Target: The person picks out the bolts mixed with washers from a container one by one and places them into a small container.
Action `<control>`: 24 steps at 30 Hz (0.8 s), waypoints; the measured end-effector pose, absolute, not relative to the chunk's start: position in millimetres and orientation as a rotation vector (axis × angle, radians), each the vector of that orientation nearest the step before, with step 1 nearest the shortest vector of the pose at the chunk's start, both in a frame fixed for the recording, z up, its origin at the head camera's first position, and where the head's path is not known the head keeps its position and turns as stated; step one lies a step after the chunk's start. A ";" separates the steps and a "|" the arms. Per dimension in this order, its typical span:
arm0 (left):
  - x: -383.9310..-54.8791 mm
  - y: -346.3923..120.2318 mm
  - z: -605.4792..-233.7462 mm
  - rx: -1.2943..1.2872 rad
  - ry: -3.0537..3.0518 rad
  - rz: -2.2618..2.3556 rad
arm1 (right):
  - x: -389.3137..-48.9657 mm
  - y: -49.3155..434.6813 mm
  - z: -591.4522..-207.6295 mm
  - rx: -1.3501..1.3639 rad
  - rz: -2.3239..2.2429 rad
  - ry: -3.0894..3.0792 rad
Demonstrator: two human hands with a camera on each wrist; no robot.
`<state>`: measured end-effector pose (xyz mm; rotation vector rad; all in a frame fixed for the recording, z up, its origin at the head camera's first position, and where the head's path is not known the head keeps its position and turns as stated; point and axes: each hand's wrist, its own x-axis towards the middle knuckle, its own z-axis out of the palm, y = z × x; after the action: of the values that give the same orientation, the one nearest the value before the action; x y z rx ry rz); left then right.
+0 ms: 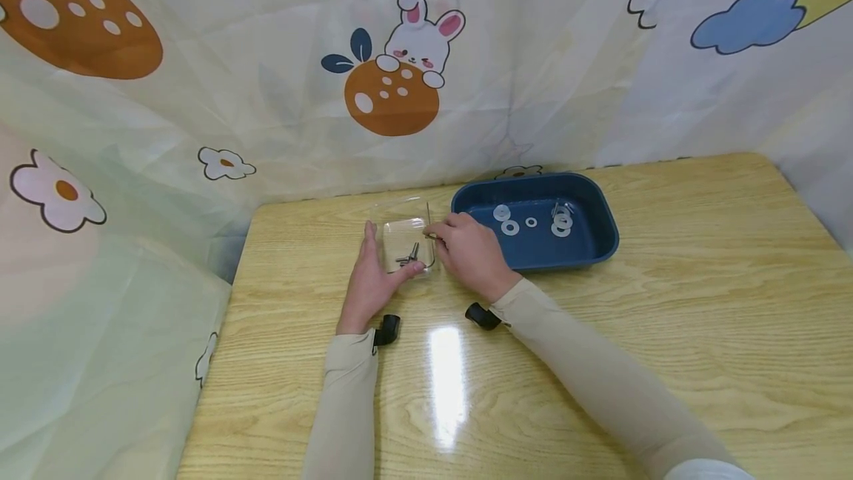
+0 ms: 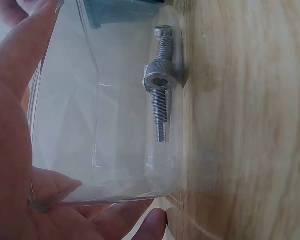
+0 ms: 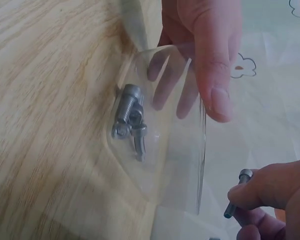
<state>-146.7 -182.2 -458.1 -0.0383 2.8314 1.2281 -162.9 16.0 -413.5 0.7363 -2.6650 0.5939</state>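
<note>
Right wrist: one pinched screw (image 3: 237, 194), three boxed.

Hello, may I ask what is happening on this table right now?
A person is working with small metal parts. The left hand holds a clear plastic container steady on the wooden table; a few screws already lie inside it. The right hand pinches one more screw at the container's rim. Beside it, a blue tray holds several white washers.
</note>
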 end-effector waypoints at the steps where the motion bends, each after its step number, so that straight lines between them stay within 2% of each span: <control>1: -146.8 -182.1 -457.6 -0.039 2.834 1.224 | -162.9 14.9 -413.0 0.744 0.601 -2.666; 24: -146.8 -182.2 -456.6 -0.040 2.839 1.211 | -167.3 -4.7 -422.0 0.847 0.681 -2.681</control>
<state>-146.8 -182.2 -456.6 -0.0402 2.8394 1.2105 -167.3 -4.7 -422.0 0.8469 -2.6811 0.6808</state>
